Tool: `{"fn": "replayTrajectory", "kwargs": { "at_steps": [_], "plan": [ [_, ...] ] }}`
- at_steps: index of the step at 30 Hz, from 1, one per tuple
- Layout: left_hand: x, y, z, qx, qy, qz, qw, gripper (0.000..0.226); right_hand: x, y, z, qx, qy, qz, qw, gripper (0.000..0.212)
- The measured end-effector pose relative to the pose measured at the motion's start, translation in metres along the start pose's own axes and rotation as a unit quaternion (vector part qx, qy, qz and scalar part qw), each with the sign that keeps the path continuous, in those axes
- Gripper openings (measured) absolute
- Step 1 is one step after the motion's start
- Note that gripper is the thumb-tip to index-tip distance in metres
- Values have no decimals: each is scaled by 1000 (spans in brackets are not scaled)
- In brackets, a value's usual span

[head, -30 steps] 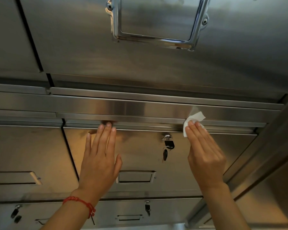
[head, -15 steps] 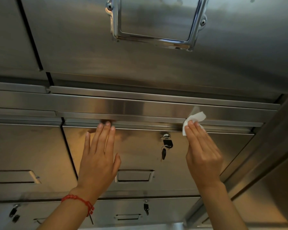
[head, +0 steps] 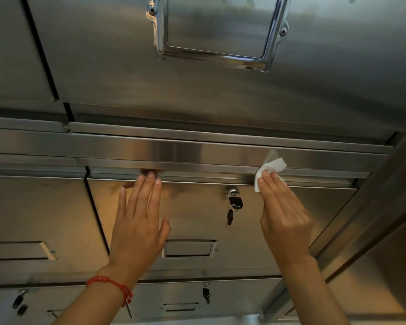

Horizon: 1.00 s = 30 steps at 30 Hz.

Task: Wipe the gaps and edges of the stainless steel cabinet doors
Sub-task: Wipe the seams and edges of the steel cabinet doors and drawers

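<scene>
Head view, right hand (head: 285,214) presses tissue (head: 271,167)

- No readable text, label, brand, number or sign is showing anywhere on the steel cabinet doors (head: 197,214), their handles or the keys; the surfaces are appearing plain and unmarked.

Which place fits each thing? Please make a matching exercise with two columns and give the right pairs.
Things:
1. white paper tissue
2. red string bracelet
3. black key fob
4. chrome label frame

Places:
A. on the left wrist
B. on the large upper door
C. under the right hand's fingertips, at the door's top edge
D. hanging from the lock

Pairs: 1-C, 2-A, 3-D, 4-B
</scene>
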<state>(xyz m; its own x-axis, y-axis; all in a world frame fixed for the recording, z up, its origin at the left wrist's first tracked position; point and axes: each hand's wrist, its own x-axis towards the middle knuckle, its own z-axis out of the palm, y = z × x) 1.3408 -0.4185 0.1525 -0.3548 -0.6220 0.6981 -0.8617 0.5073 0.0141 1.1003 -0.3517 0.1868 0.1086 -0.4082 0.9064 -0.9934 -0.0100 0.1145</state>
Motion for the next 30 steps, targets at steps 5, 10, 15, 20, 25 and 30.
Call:
{"fn": "replayTrajectory", "kwargs": {
  "at_steps": [5,10,15,20,25,30],
  "plan": [
    [0,-1,-2,-1,3,4,1000,62,-4,9,-2,-2,-5,-2,1000,29],
    [1,-1,-2,-7,-4,2,1000,62,-6,17,-3,-15,13,38,999,36],
    [0,-1,-2,-8,-2,3,1000,62,-3,4,1,6,-8,2,1000,41],
    [0,-1,-3,-1,-2,3,1000,61,-7,20,-7,-4,-7,34,999,37],
    [0,0,-3,-1,0,3,1000,62,-5,12,-4,-7,12,39,999,28],
    [0,0,-4,-5,1,4,1000,62,-4,7,-3,7,-22,6,1000,41]
  ]
}}
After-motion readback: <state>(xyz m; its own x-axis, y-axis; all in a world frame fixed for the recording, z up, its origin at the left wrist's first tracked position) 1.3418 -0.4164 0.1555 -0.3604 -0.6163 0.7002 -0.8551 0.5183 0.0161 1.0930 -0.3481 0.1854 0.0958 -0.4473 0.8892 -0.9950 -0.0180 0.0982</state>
